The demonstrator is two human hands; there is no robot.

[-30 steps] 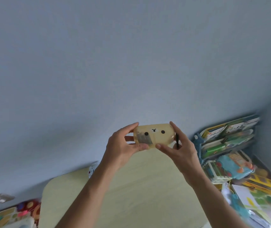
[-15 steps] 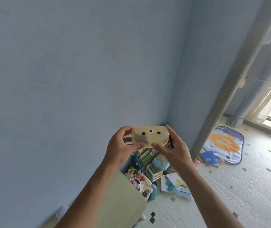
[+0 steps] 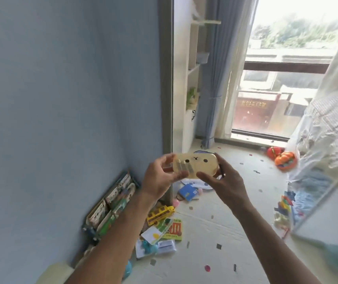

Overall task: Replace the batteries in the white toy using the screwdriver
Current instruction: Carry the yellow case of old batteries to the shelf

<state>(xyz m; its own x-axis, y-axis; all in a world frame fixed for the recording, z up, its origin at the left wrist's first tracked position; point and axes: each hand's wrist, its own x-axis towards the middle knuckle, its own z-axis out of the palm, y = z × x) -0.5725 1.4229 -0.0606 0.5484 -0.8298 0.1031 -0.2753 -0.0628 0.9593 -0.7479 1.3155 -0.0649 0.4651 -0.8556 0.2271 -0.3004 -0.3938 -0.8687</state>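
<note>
Head view: white toy (image 3: pixel 196 165), frame centre, held between left hand (image 3: pixel 160 181) and right hand (image 3: pixel 223 181).
Handling: probably light, rigid, smooth shell.
Grip: both hands pinching toy ends; best hold there.

No legible text; shop sign (image 3: pixel 254 103) blurred

The whole frame is smeared by motion. The left hand (image 3: pixel 160 177) covers the left end of the toy (image 3: pixel 196 165), and the right hand (image 3: pixel 223 181) hides its lower right corner. Only a thin dark sliver of the screwdriver (image 3: pixel 222 171) shows behind the right hand; its tip and handle are hidden. The books in the rack (image 3: pixel 110 206) at lower left are too blurred to read. A pale worktop (image 3: pixel 51 273) is cut off by the bottom edge.
</note>
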